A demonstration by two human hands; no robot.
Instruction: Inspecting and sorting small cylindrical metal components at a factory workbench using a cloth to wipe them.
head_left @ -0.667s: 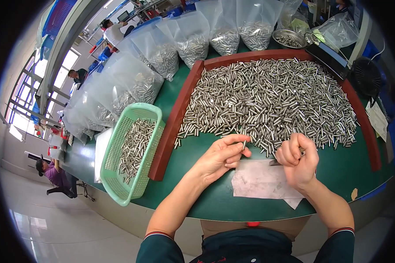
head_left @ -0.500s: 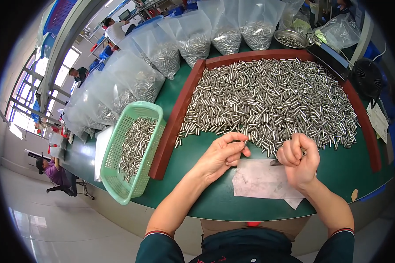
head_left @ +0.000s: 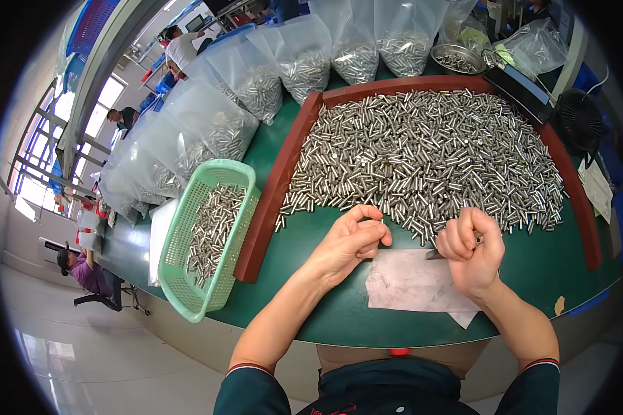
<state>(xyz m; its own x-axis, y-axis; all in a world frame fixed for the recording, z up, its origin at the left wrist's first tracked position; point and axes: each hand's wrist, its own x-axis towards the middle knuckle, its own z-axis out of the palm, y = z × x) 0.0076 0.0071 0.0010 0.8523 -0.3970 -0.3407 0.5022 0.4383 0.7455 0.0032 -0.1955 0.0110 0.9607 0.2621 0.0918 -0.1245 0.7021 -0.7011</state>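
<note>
My left hand [head_left: 353,242] is closed at the near edge of the pile, thumb and index finger pinching what looks like one small metal pin [head_left: 383,221]. Level with it on the right, my right hand [head_left: 472,252] is curled closed. A dark metallic tip [head_left: 433,254] sticks out below its fingers; what it belongs to is hidden in the palm. Below and between both hands lies a stained pale pink cloth [head_left: 408,283]. Beyond them a broad heap of short shiny metal pins [head_left: 422,152] covers the green table [head_left: 325,318].
A red-brown frame [head_left: 273,200] borders the heap. Left of it stands a green plastic basket [head_left: 246,277] partly filled with pins. Clear bags [head_left: 259,86] of pins line the back and left. At the right back are a metal bowl [head_left: 457,59] and a black fan [head_left: 579,119].
My left hand has shifted very slightly up and left, its fingers bent a little more. The right hand stays almost where it was, still closed.
</note>
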